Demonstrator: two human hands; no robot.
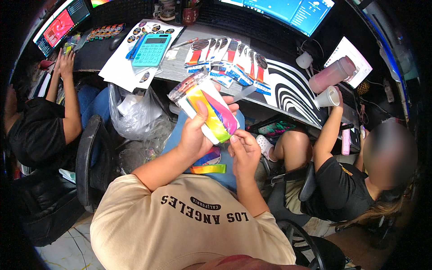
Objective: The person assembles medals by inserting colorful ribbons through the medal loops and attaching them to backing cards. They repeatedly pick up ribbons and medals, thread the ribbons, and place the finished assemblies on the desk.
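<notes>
In the head view, the left hand is clamped round a clear packet with a rainbow ribbon inside, thumb across its front, and the right hand has thumb and fingertips together on its lower corner! The packet sits tilted above the lap, just short of the desk, where packaged medals overlap to the right of a turquoise calculator.

close head-height fisheye view, steeply downward
</notes>
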